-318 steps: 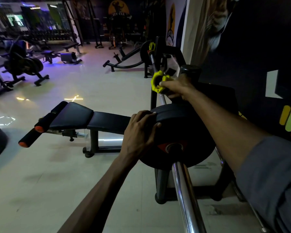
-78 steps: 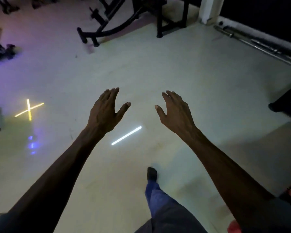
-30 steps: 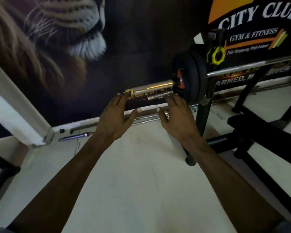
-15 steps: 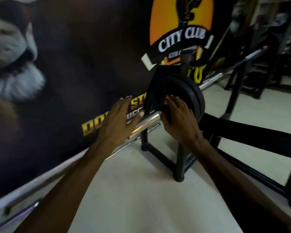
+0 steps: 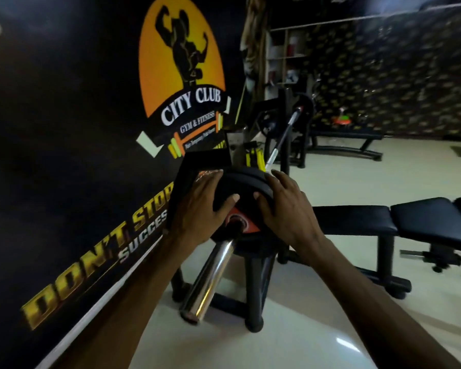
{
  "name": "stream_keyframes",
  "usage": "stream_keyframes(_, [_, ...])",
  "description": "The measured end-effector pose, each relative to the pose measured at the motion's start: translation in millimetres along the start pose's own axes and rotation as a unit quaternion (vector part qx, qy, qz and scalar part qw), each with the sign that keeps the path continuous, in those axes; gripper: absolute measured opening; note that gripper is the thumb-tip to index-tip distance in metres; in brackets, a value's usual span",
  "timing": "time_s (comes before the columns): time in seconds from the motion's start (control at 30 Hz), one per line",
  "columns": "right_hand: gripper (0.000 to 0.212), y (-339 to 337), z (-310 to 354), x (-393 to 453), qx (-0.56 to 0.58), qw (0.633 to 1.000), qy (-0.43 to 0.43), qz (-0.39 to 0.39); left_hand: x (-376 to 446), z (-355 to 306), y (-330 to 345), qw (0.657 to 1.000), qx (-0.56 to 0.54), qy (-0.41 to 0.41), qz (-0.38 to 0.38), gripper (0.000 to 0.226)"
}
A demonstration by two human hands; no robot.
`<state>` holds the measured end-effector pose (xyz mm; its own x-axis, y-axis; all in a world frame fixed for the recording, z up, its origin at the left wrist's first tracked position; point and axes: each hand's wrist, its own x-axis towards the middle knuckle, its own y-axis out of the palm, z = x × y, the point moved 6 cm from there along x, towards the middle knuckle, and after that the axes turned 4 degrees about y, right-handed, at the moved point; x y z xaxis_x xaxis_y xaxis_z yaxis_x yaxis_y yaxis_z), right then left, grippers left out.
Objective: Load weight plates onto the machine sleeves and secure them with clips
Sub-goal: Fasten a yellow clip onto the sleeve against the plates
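Gripping the black weight plate (image 5: 246, 186) from both sides, the two hands sit at its upper rim where it hangs on the chrome sleeve (image 5: 210, 278) of the barbell. The left hand (image 5: 200, 206) wraps the plate's left edge, its fingers (image 5: 210, 179) curled over the rim toward the wall side and the thumb lying across the near face. The right hand (image 5: 285, 209) mirrors it on the right edge — fingers spread over the top of the rim, thumb pressed flat on the face just above the orange hub (image 5: 244, 225). The sleeve pokes out through that hub toward the camera, its bare polished end hanging over the floor (image 5: 330, 328). Behind the gripped plate a second black plate edge shows, and just past it a yellow clip (image 5: 254, 161) sits on the bar, partly hidden. The bar shaft (image 5: 280, 139) runs away toward the far upright of the black rack (image 5: 253, 288). A padded bench (image 5: 410, 217) stands to the right, and a dark wall (image 5: 64, 129) with an orange gym logo fills the left.
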<state>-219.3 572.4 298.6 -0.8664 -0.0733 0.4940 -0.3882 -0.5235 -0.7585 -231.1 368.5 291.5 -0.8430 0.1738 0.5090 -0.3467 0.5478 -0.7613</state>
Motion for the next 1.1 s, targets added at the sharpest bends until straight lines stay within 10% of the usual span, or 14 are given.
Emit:
stream_keyframes(0.3, [0.043,32.6,-36.4,109.6,0.097,0.991,0.087,-0.014,80.8,47.6,38.0,0.997,-0.015,0.049,0.065,0.084])
stream_keyframes(0.63, [0.053,101.2,-92.4,184.6,0.126,0.954,0.232,0.141,104.2,70.3,51.8,0.989,-0.051,0.121,0.064,0.072])
stream_keyframes(0.87, [0.028,106.9,-94.0,190.8,0.117,0.97,0.19,0.094,106.1,81.6,56.9,0.986,-0.059,0.144,0.053,0.077])
stream_keyframes(1.1, [0.027,50.7,-76.7,183.6,0.05,0.983,0.141,-0.109,111.6,84.5,52.5,0.978,-0.145,0.136,0.065,0.067])
